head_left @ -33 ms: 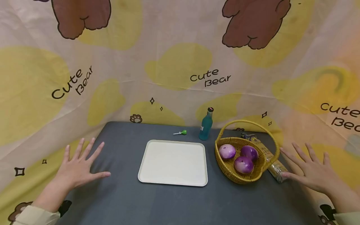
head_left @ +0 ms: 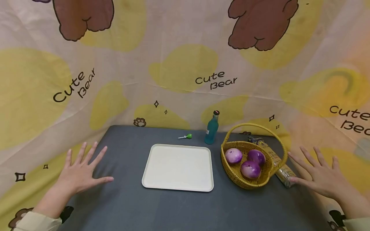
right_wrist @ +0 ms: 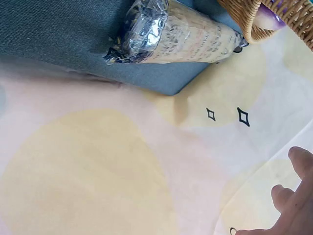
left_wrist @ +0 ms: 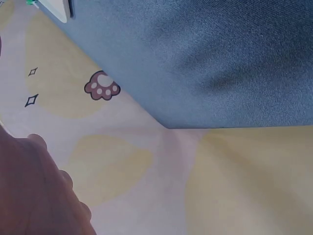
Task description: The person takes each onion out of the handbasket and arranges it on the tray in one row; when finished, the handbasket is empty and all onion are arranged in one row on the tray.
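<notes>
Fingers spread wide, my left hand [head_left: 79, 175] hovers by the left side of the table with nothing in it. My right hand [head_left: 326, 176] is likewise spread and holds nothing, near a long clear-wrapped packet [head_left: 284, 173] at the right. Beside that packet, a yellow wicker basket [head_left: 245, 183] with a tall handle contains three purple-and-white onions [head_left: 251, 169]. A white rectangular tray [head_left: 177, 168] lies flat in the middle. The left wrist view catches part of the left hand [left_wrist: 39, 191]; fingers of the right hand [right_wrist: 291, 200] show in the right wrist view.
Behind the tray, a green lollipop [head_left: 189, 136] lies near an upright blue glass bottle [head_left: 211, 130] with a dark cap. The grey table [head_left: 173, 208] meets a printed bear cloth [head_left: 173, 73] at the back and sides.
</notes>
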### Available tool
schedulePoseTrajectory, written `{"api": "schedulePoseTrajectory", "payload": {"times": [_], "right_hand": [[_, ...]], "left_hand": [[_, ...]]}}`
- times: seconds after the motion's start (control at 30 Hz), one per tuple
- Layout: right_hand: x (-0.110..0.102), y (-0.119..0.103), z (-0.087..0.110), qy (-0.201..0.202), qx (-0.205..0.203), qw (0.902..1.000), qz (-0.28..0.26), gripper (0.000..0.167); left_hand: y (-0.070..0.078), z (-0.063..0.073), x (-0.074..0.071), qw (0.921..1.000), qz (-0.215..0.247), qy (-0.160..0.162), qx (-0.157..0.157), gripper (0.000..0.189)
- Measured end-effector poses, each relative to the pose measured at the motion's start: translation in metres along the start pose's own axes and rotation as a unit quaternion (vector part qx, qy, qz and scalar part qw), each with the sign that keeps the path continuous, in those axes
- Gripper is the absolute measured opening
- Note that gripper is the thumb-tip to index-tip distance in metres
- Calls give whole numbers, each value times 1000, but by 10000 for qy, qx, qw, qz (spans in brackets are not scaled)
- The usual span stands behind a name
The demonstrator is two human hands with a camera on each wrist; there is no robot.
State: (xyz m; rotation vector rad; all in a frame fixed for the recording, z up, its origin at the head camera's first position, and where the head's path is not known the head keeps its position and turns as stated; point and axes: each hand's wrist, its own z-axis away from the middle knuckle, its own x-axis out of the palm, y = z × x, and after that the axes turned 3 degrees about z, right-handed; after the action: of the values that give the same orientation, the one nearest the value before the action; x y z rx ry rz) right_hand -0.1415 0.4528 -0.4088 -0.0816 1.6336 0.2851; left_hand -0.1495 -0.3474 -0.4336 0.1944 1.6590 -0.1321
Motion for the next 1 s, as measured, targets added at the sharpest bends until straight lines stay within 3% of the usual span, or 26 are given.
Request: {"api": "schedulePoseTrajectory", "payload": {"times": [0.5,0.67,0.83,1.0], "right_hand": [[-2,-3,0,-32,70,9999,-125,98],[-6,-3,2,40,135,9995,-291,97],[-14,-2,6,433,64,9948,-924,96],[-30,-5,9,861,-4,9800,-1792,95]], "left_hand": [[-2,1,-7,9996,34,-269,-71,118],[-1,4,-6,9998,80,-187,-65,118],[2,9,-2,9991,368,-203,18,118],[10,13,5,9941,1056,-209,91,114]]}}
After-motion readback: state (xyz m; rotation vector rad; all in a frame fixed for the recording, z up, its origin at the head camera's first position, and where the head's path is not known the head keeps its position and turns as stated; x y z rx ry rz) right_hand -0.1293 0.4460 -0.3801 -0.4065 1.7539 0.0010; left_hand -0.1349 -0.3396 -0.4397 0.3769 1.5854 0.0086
